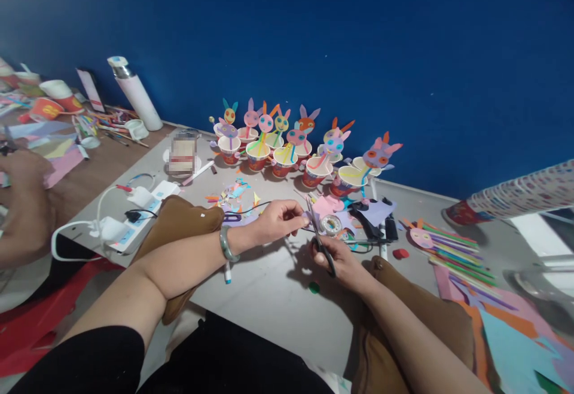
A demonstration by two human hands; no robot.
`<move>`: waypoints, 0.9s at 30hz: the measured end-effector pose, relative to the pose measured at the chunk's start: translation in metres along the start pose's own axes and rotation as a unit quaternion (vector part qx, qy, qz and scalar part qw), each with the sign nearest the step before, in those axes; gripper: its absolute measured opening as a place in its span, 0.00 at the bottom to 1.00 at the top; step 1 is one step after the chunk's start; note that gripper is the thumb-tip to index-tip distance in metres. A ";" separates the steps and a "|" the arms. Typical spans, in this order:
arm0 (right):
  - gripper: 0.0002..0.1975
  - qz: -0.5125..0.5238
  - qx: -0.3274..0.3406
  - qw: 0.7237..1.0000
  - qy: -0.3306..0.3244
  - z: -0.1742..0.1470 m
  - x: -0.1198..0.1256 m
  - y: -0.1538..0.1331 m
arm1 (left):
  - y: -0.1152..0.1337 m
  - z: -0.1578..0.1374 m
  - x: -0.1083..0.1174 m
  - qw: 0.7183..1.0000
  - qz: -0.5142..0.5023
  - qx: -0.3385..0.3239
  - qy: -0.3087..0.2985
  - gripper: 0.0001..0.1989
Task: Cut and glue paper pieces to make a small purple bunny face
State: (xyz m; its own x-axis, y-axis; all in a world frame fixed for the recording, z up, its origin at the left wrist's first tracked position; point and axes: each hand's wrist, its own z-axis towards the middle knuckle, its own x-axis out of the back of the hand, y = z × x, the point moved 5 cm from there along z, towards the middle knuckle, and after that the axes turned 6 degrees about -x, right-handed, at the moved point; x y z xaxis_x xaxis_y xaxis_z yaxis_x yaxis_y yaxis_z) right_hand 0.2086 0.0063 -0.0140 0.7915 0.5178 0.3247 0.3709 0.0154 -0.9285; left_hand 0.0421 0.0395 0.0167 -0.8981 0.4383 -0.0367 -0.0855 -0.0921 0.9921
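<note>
The small lilac paper, pinched between closed fingertips of the left hand, is best fed steadily into the scissors, gripped by curled fingers of the right hand.

white thermos near blue wall, power strip holding plugs

Black-handled scissors — in right hand

held paper partly hidden, cup stack and co-worker's arm cropped
</note>
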 end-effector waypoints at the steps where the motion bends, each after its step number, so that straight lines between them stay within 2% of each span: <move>1: 0.33 0.001 0.001 1.000 -0.001 0.000 0.000 0.000 | 0.000 0.000 0.000 1.000 -0.001 0.002 -0.004 0.14; 7: 0.33 -0.004 -0.005 1.000 -0.001 0.000 0.000 0.001 | 0.000 0.000 0.000 1.000 -0.007 0.011 -0.004 0.13; 13: 0.33 -0.010 0.002 1.000 0.000 0.000 0.001 0.002 | 0.000 0.001 0.002 0.999 -0.025 -0.009 0.018 0.13; 21: 0.32 -0.008 0.010 1.000 0.001 0.000 0.000 0.002 | -0.002 0.003 0.001 0.999 -0.033 -0.011 0.001 0.12; 27: 0.32 -0.017 0.012 1.000 0.005 0.000 0.002 0.002 | -0.001 0.003 0.004 0.999 -0.033 -0.016 0.017 0.11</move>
State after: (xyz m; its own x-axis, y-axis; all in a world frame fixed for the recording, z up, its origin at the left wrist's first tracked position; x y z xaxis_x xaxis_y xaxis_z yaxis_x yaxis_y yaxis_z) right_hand 0.2107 0.0071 -0.0153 0.7834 0.5075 0.3587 0.3868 0.0536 -0.9206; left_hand 0.0396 0.0443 0.0160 -0.9042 0.4136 -0.1064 -0.1579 -0.0925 0.9831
